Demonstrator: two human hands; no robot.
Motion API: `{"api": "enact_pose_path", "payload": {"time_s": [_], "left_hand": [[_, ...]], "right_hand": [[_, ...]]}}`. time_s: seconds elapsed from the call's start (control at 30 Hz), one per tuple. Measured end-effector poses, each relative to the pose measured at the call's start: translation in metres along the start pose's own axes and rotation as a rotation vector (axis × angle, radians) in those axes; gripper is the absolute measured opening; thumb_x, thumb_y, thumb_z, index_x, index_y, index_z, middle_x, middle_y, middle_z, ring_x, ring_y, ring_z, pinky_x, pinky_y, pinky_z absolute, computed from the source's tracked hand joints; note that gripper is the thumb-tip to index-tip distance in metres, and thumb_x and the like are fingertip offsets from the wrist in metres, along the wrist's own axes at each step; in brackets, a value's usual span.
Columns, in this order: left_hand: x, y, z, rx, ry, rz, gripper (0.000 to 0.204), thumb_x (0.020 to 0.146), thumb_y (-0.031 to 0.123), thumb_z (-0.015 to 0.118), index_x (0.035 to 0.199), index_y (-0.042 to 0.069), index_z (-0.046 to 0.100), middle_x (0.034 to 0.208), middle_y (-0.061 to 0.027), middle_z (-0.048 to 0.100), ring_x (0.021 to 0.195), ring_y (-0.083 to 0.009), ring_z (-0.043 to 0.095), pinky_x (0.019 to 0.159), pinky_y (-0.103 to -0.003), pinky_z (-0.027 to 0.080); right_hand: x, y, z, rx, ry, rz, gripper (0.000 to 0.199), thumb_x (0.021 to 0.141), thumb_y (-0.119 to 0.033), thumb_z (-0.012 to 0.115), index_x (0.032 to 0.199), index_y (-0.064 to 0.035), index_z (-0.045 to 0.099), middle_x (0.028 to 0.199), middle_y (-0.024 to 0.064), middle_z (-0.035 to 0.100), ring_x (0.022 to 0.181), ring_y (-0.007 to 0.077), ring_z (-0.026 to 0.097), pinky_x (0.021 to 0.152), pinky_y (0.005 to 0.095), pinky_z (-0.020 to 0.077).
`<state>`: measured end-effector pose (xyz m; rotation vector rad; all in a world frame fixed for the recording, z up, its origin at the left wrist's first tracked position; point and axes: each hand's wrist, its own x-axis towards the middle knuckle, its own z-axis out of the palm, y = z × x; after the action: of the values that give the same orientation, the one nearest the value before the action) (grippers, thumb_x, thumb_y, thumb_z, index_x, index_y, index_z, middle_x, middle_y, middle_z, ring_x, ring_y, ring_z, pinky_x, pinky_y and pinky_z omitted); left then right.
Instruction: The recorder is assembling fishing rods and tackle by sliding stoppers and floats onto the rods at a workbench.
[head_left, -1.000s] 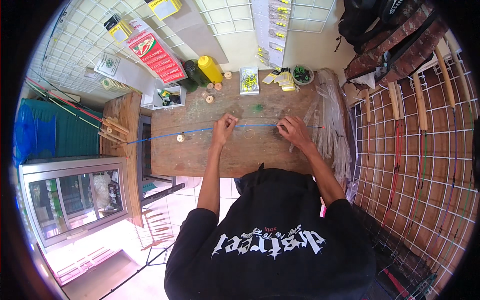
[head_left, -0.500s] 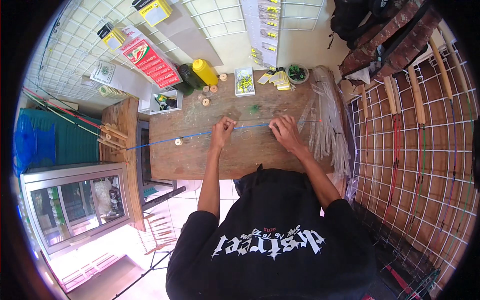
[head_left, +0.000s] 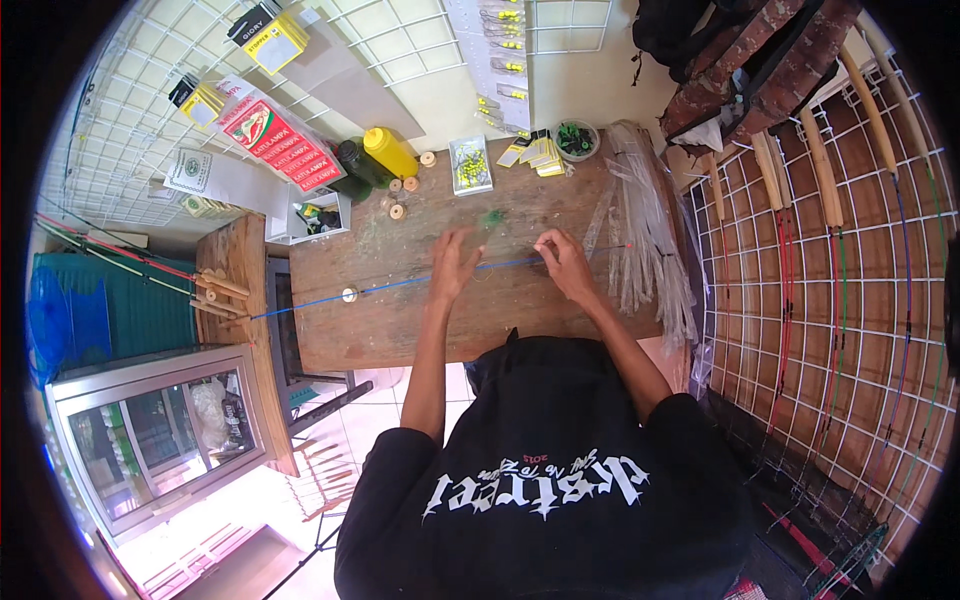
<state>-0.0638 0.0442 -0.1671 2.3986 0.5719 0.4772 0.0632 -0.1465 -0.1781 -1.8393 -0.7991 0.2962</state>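
A thin blue fishing rod [head_left: 395,285] lies across the wooden table [head_left: 400,330], its tip over by the plastic sleeves on the right. My left hand [head_left: 453,265] is over the middle of the rod, its fingers smeared by motion, so what it holds, if anything, is unclear. My right hand [head_left: 565,262] is beside the rod nearer the tip. Its thumb and forefinger are pinched together; anything between them is too fine to make out. Against the rod on the left sits a small pale spool [head_left: 349,295].
Along the back stand a yellow bottle [head_left: 388,152], dark bottles [head_left: 355,165], several small spools [head_left: 398,211], a white box of yellow-green pieces [head_left: 471,167] and a bowl [head_left: 577,141]. Clear plastic sleeves [head_left: 640,230] cover the right end. Rods hang on the grid [head_left: 835,280] at right.
My left hand has loosened from its pinch and is moving. The right hand has closed from a looser pose into a pinch. A thin loop below the rod no longer shows. The view has shifted slightly.
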Motion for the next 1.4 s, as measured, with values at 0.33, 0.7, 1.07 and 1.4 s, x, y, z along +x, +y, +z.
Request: {"api": "enact_pose_path", "payload": {"time_s": [0.33,0.7,1.07,1.4], "left_hand": [[0.028,0.065,0.057,-0.499,-0.457,-0.022,0.025,0.074,0.010,0.073,0.097,0.001,0.066,0.089,-0.0130,0.069,0.081,-0.0240,0.066,0.075,-0.035,0.051],[0.033,0.048,0.089,-0.597,-0.454,-0.108,0.012,0.083,0.012,0.068,0.089,0.002,0.067,0.074,-0.0040,0.065,0.067,-0.0097,0.057,0.062,-0.027,0.047],[0.033,0.043,0.096,-0.616,-0.435,-0.062,0.013,0.083,0.016,0.068,0.087,0.004,0.067,0.068,0.0007,0.060,0.060,-0.0071,0.048,0.057,-0.025,0.042],[0.038,0.036,0.096,-0.624,-0.515,-0.103,0.011,0.082,0.013,0.068,0.087,0.003,0.067,0.068,-0.0007,0.061,0.059,-0.0067,0.048,0.056,-0.024,0.041]], "right_hand": [[0.002,0.024,-0.019,0.263,-0.010,0.263,0.012,0.086,-0.012,0.063,0.088,-0.0011,0.061,0.073,0.0026,0.062,0.068,0.0088,0.055,0.063,0.0256,0.0450],[-0.011,0.042,-0.023,0.507,0.138,0.574,0.019,0.087,-0.021,0.064,0.091,-0.0025,0.060,0.077,0.0040,0.063,0.068,0.0116,0.060,0.055,0.0250,0.0464],[-0.043,0.061,-0.012,1.093,0.192,1.060,0.033,0.081,-0.018,0.072,0.103,0.0004,0.055,0.099,0.0158,0.063,0.085,0.0289,0.066,0.076,0.0370,0.0570],[-0.041,0.073,-0.007,1.184,0.234,0.981,0.022,0.085,-0.015,0.067,0.101,-0.0033,0.057,0.100,0.0119,0.065,0.090,0.0235,0.063,0.081,0.0348,0.0532]]}}
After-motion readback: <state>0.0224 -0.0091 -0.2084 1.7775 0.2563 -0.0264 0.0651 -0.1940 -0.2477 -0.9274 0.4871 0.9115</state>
